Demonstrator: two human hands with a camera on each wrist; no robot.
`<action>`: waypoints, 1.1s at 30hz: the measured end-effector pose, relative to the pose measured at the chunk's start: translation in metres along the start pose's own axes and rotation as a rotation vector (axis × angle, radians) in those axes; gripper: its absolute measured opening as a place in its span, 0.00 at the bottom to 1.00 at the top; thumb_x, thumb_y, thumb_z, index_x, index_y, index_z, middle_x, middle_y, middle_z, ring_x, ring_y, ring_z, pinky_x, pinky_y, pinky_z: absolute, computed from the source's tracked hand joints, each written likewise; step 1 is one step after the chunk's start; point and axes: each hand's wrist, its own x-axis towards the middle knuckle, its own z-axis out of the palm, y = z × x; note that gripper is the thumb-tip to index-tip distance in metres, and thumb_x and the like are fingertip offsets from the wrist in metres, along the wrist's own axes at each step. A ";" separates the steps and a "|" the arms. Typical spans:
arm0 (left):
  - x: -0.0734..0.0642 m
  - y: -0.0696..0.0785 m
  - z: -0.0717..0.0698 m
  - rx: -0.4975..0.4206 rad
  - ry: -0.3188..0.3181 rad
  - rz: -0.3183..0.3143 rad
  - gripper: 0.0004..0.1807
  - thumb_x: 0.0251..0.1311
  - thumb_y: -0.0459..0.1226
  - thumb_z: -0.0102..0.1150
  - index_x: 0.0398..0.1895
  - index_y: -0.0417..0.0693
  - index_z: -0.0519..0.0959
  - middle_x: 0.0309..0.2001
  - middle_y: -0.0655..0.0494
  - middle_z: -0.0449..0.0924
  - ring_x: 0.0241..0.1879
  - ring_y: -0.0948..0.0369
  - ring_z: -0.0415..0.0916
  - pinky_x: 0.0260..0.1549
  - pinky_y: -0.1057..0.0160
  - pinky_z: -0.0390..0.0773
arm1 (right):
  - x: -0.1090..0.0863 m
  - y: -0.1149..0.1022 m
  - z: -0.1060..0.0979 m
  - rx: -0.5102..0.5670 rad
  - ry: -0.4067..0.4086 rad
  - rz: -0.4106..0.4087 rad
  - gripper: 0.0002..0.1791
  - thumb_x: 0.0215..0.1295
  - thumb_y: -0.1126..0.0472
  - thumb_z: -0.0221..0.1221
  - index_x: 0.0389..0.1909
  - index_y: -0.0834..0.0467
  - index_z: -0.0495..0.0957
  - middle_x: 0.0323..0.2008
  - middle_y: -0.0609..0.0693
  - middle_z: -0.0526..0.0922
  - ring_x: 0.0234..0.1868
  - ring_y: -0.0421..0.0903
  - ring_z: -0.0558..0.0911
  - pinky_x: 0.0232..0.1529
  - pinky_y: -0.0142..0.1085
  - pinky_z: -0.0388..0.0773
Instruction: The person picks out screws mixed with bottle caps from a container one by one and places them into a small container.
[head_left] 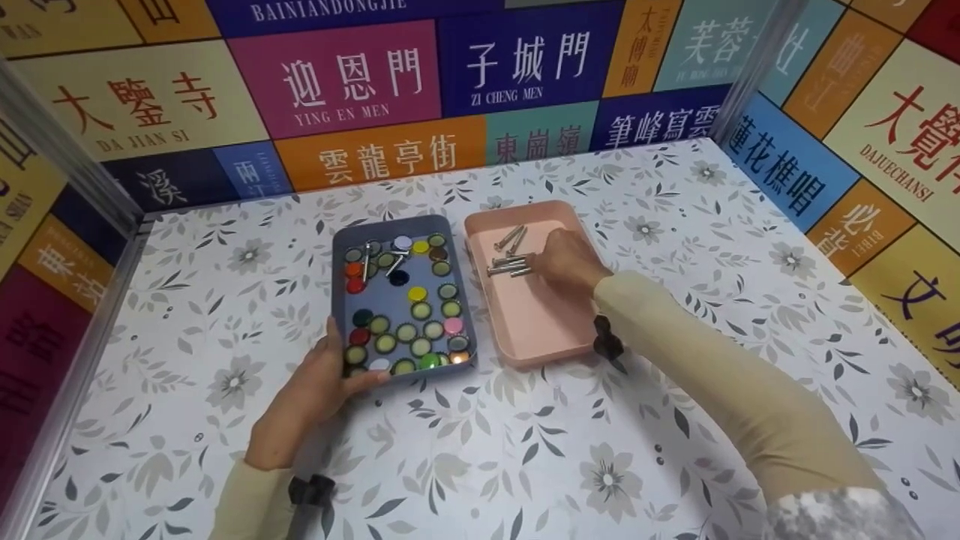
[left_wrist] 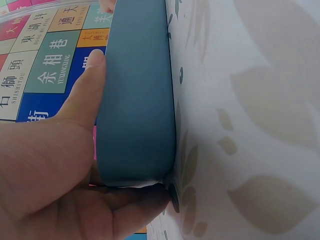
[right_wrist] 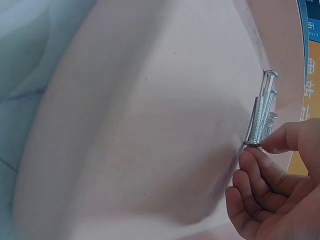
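Observation:
My left hand (head_left: 319, 382) grips the near left corner of a blue-grey tray (head_left: 457, 262), its thumb along the near rim. In the left wrist view the thumb lies against the upper edge of the tray wall (left_wrist: 137, 100), the fingers round the corner. Bottle caps (head_left: 406, 332) of several colours and a few silver screws (head_left: 366, 262) lie in that tray. Over the pink tray (head_left: 532, 330), my right hand (head_left: 566, 259) pinches a screw (right_wrist: 257, 120) by its head between thumb and forefinger. More screws (head_left: 510, 238) lie beside it in the pink tray.
Both trays stand side by side on a table (head_left: 495, 465) with a white leaf-and-flower cover. Printed panels (head_left: 360, 82) with coloured blocks and lettering enclose the back and both sides. A dark clip-like piece (head_left: 607, 341) is on the right sleeve by the pink tray's edge.

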 end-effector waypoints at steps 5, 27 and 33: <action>-0.001 0.000 0.000 0.008 0.004 0.012 0.68 0.60 0.56 0.65 0.76 0.31 0.23 0.76 0.28 0.48 0.76 0.37 0.51 0.75 0.40 0.53 | 0.000 0.001 -0.001 0.009 0.038 -0.007 0.17 0.69 0.52 0.56 0.21 0.54 0.71 0.23 0.50 0.73 0.23 0.45 0.73 0.24 0.34 0.67; -0.003 0.000 -0.001 -0.018 0.017 0.036 0.69 0.58 0.58 0.65 0.77 0.33 0.23 0.76 0.28 0.48 0.76 0.37 0.51 0.76 0.40 0.51 | 0.001 -0.017 0.011 0.087 0.235 -0.263 0.09 0.61 0.65 0.56 0.39 0.61 0.83 0.41 0.55 0.86 0.42 0.52 0.81 0.48 0.45 0.78; -0.002 -0.001 -0.001 -0.033 0.020 0.030 0.69 0.59 0.56 0.66 0.77 0.33 0.23 0.76 0.29 0.48 0.76 0.38 0.51 0.76 0.41 0.51 | 0.003 -0.024 0.014 0.101 0.255 -0.364 0.12 0.62 0.63 0.59 0.44 0.63 0.84 0.45 0.59 0.86 0.49 0.56 0.82 0.53 0.49 0.78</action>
